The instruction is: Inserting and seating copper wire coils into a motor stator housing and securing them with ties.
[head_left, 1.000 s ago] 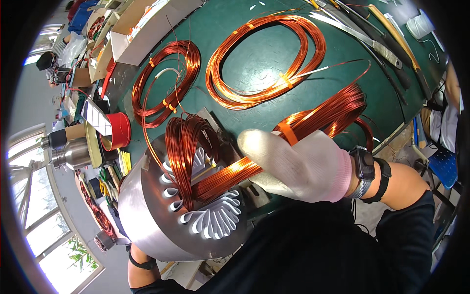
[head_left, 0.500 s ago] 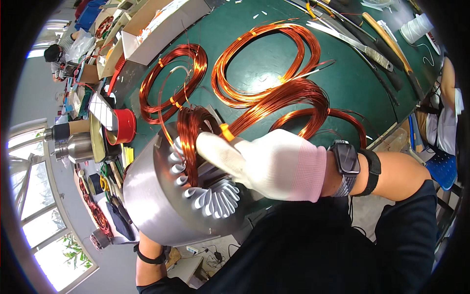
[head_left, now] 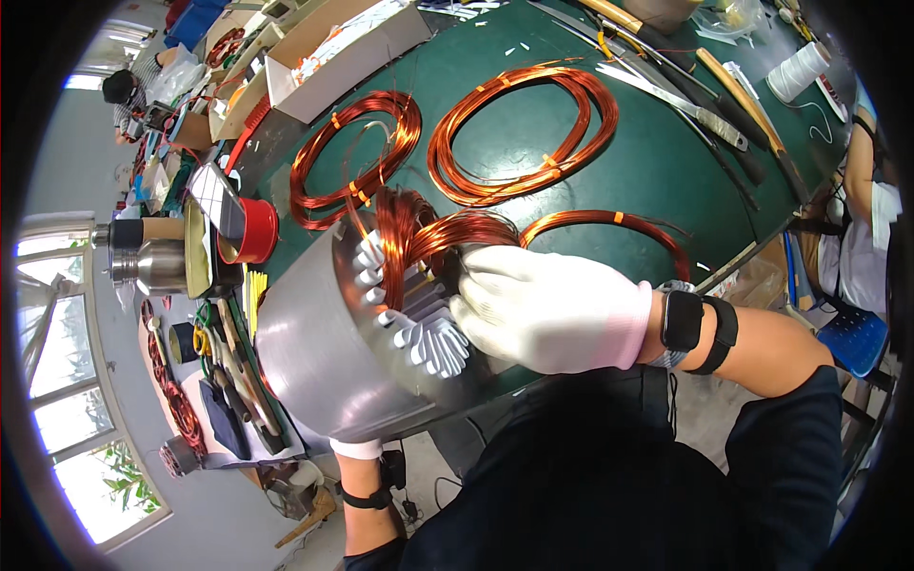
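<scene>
A grey metal stator (head_left: 319, 333) lies on its side at the table's near edge, its open end facing right. White slot liners (head_left: 430, 344) stick out of its slots. One bundle of copper wire (head_left: 392, 249) arches out of the bore. My right hand (head_left: 547, 309), in a white glove, is at the bore with bent fingers closed on the lower side of the copper wire coil (head_left: 466, 230); its fingertips are partly hidden. Of my left hand (head_left: 356, 447), only the glove's cuff shows beneath the stator; its fingers are hidden behind the metal.
Two tied copper coils (head_left: 522, 81) (head_left: 303, 186) lie farther back on the green table (head_left: 657, 181). Long tools (head_left: 709, 119) and a white string spool (head_left: 798, 72) are at the right. A red tin (head_left: 255, 233) and a cardboard box (head_left: 347, 62) stand left. Another person (head_left: 862, 181) is at the right edge.
My right fingers have gone from stretched against the wire bundle to bent at the bore. The coil they touch reaches less far over the table. My left cuff has come into sight.
</scene>
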Tool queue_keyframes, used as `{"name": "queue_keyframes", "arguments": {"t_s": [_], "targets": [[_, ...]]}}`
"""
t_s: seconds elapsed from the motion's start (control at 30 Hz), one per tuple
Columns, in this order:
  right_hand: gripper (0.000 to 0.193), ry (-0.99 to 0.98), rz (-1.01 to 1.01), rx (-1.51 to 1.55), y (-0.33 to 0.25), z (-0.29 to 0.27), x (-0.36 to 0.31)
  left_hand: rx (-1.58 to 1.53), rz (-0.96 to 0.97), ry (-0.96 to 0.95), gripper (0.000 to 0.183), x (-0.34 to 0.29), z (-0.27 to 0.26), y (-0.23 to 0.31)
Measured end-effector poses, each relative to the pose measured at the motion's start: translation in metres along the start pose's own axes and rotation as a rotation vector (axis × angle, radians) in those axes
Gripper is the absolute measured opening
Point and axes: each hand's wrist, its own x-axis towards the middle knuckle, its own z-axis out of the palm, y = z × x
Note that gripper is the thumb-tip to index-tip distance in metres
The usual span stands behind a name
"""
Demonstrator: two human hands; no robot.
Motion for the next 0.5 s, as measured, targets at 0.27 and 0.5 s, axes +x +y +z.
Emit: {"name": "queue_keyframes", "arguments": {"t_s": [0.27, 0.5], "targets": [[0.047, 0.349, 0.887, 0.636, -0.016, -0.011, 0.019, 0.294, 0.042, 0.144, 0.064, 0.010, -0.004, -0.008], [0.022, 0.305, 0.919, 0.727, -0.018, 0.010, 0.047, 0.424, 0.260, 0.088, 0.052, 0.034, -0.015, -0.021]]}}
